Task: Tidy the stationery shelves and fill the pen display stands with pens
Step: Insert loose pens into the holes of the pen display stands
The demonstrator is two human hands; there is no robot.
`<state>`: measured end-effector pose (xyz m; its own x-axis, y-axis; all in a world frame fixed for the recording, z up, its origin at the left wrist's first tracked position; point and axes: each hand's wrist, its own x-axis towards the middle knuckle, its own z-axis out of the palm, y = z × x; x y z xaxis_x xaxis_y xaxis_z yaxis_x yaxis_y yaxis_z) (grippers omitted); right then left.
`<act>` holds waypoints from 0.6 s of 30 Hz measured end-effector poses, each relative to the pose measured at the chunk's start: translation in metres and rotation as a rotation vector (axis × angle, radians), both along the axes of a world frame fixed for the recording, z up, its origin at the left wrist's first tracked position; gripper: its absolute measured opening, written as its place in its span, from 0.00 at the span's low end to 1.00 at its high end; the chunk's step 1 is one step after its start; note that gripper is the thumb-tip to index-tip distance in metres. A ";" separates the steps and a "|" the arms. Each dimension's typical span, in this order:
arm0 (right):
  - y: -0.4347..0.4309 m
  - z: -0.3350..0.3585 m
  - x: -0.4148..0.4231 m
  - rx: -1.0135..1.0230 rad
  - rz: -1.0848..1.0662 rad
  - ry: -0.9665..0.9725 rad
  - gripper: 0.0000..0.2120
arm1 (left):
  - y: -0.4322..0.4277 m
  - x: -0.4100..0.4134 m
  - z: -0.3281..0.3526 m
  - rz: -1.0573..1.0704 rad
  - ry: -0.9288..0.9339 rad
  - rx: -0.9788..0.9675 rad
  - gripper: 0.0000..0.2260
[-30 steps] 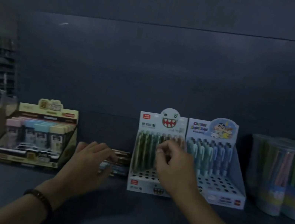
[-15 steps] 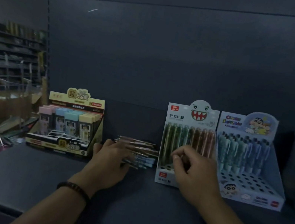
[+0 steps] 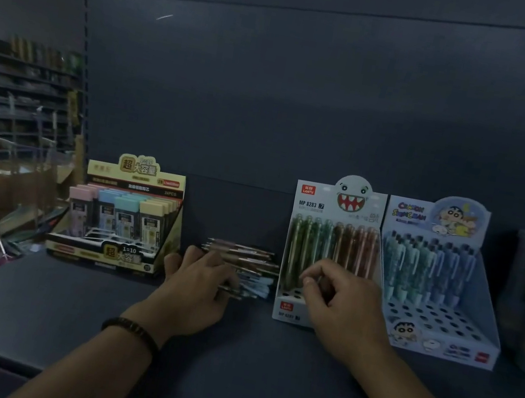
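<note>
Left hand (image 3: 201, 284): fingers relaxed on loose pens (image 3: 246, 258).
Right hand (image 3: 342, 304): fingers curled (hold unclear) over stand (image 3: 287, 310).
Risk: my knuckles topple standing pens (image 3: 333, 245).

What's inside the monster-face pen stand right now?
In the monster-face stand, green pens stand at back left, orange-pink pens at back right. A few empty holes show front left. The right hand covers the other front holes, so their contents can't be seen.
</note>
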<state>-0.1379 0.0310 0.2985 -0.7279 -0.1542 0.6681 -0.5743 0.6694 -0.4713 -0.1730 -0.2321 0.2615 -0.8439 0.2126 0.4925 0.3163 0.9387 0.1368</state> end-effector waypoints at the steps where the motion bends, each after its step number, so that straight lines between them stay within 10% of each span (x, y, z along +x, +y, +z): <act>1: 0.000 0.000 0.000 0.000 -0.002 0.000 0.09 | -0.001 0.000 -0.001 -0.011 -0.001 0.015 0.09; 18: -0.017 0.006 0.002 -0.280 0.145 -0.040 0.04 | 0.028 0.005 0.019 -0.324 0.463 0.112 0.11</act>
<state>-0.1360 0.0138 0.3048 -0.7384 -0.0724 0.6705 -0.6315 0.4230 -0.6498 -0.1680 -0.2038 0.2803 -0.4352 0.3492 0.8299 0.6359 0.7717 0.0088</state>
